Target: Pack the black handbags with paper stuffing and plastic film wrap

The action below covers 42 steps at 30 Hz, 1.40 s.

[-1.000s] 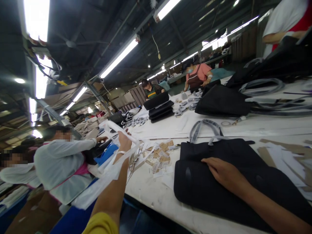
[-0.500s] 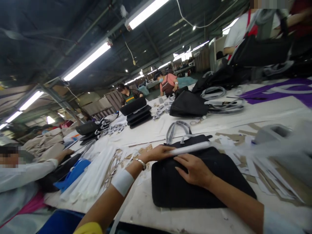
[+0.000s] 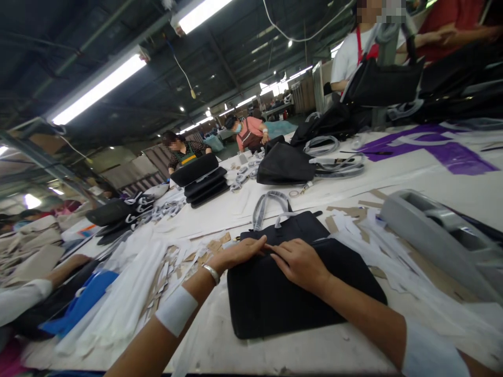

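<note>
A black handbag (image 3: 298,303) lies flat on the white table before me. Its handles (image 3: 271,201), wrapped in clear plastic, loop up at the far side. My left hand (image 3: 243,251), with a bracelet at the wrist, is closed on the bag's upper edge, its fingertips partly hidden. Right beside it, my right hand (image 3: 302,262) lies on the bag's front, fingers stretched toward the left hand and thumb apart. The two hands nearly touch at the bag's mouth. The inside of the bag is hidden.
White rolls (image 3: 126,293) and a blue piece (image 3: 82,303) lie left. Paper and card strips (image 3: 377,251) and a grey tape dispenser (image 3: 444,230) stand right. Beyond are a stack of black bags (image 3: 204,186), another black bag (image 3: 285,165) and several co-workers.
The white roll that showed between my hands is out of sight now. Both hands have come closer together at the bag's mouth. My view has swung right.
</note>
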Each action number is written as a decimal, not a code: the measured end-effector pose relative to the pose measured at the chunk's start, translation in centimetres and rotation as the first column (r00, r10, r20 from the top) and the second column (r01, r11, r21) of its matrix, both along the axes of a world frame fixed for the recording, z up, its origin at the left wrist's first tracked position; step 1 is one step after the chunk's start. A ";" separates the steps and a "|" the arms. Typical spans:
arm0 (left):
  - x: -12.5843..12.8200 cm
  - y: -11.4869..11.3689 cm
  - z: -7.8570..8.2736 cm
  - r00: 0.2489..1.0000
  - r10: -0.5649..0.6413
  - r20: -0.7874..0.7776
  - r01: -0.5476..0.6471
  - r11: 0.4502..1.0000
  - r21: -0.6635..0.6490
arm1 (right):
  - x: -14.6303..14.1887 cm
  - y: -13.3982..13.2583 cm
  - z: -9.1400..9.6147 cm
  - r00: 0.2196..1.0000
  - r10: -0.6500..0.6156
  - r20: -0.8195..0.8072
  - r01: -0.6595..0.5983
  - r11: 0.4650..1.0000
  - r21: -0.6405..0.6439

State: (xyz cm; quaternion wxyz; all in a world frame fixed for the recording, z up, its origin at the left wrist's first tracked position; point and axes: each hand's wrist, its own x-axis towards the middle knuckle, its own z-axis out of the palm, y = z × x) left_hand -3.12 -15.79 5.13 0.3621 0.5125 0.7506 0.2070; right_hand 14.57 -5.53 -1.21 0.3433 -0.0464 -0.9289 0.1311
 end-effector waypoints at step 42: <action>8.2 -11.5 -7.7 0.753 0.560 -0.344 -0.420 0.813 0.404 | 1.0 2.0 -0.1 0.937 -0.205 0.284 0.162 0.972 0.168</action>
